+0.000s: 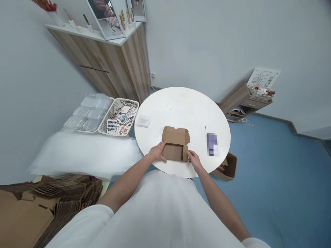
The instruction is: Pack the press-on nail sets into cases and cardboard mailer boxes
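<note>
Holding box (173, 152) edges near table rim (168, 169)

Layout around the round table (181, 106), with twelve o'clock at its far side.
The box (172, 152) lies from the middle toward six o'clock, the packet (143, 121) between nine and ten, the blurred item (212, 144) near four. Off the table, the basket (109, 113) with cards (122, 119) inside is at nine, the low shelf (235, 100) at two, the carton (232, 165) at four.

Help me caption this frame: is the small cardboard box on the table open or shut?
Open: the cardboard box has its lid swung back, showing the bottom between the left hand and right hand.
</note>
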`<action>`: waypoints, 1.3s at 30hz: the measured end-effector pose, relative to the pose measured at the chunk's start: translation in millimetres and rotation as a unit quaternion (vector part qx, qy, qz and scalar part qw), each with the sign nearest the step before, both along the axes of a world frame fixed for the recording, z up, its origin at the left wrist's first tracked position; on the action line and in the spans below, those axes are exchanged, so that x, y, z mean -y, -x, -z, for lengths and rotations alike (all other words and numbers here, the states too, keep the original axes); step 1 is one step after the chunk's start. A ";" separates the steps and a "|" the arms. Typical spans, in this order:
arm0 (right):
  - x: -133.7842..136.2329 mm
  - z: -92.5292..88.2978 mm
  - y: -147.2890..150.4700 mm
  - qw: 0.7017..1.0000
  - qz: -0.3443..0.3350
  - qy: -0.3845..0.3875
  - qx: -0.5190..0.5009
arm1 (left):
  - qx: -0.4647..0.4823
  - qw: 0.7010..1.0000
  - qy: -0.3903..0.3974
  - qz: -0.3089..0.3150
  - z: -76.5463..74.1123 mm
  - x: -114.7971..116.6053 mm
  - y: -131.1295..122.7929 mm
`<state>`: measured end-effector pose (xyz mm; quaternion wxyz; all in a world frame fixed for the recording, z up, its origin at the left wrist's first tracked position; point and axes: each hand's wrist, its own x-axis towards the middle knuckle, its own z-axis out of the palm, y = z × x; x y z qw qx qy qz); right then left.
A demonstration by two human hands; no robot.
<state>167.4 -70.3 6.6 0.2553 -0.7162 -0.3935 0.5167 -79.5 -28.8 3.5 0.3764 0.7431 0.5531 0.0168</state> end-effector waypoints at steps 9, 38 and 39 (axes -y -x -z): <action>-11.2 9.2 7.9 0.974 -0.076 0.011 0.212 | 0.001 1.000 -0.004 -0.009 0.1 10.3 -4.4; 13.6 5.2 -17.0 0.984 -0.089 0.012 0.156 | 0.189 0.972 0.025 -0.137 14.7 38.4 -40.1; 14.7 5.0 -18.3 0.988 -0.078 -0.004 0.134 | 0.191 0.970 0.032 -0.149 15.3 39.3 -42.5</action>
